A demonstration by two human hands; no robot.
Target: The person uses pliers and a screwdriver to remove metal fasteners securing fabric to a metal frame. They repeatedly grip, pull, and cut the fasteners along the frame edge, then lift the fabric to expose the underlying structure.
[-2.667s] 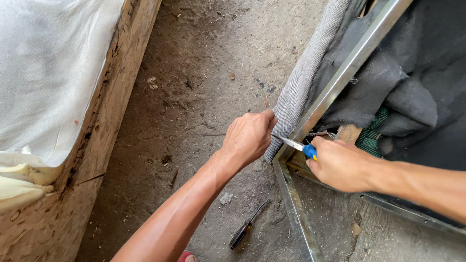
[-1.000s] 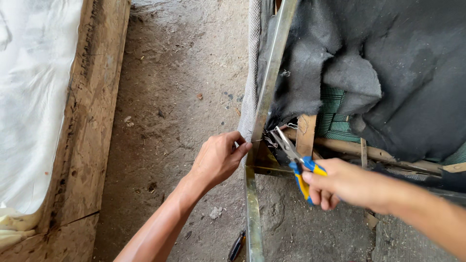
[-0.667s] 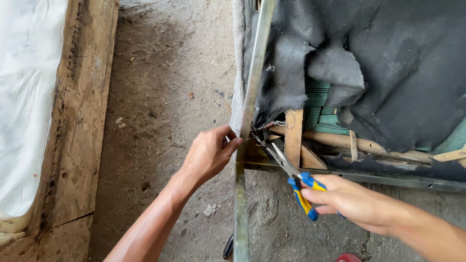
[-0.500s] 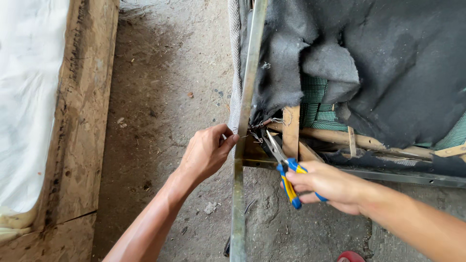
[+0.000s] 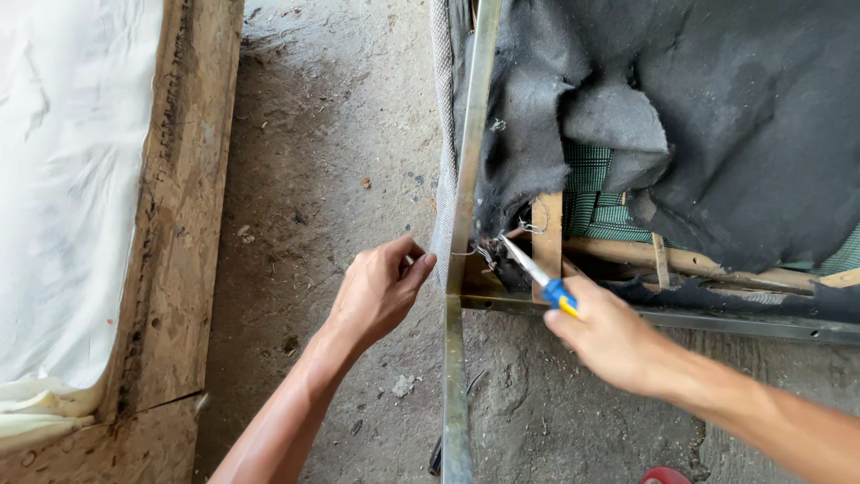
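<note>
Left of the metal frame rail [image 5: 464,179], a wooden board [image 5: 170,224] carrying white sheeting [image 5: 63,179] lies along the concrete floor [image 5: 313,134]. The left hand [image 5: 376,291], which half a second ago sat level with the rail's corner, is now just left of it, fingers pinched narrow on the edge of the grey fabric strip [image 5: 439,179] that hangs against the rail. To the right of the rail, the right hand [image 5: 609,336] is wrapped around the blue-and-yellow handles of the pliers [image 5: 533,269]; the tool has swung up since then, so its tip now points into the corner among loose wires, suggesting work on a fastening there. Further right, torn black fabric [image 5: 717,116] covers green webbing [image 5: 591,202] and wooden slats [image 5: 546,233]. Whether the pliers' tip grips anything cannot be told, as the corner is dark and cluttered. A dark tool on the floor near the rail's base is mostly hidden, and a red object at the bottom edge is cut off.
</note>
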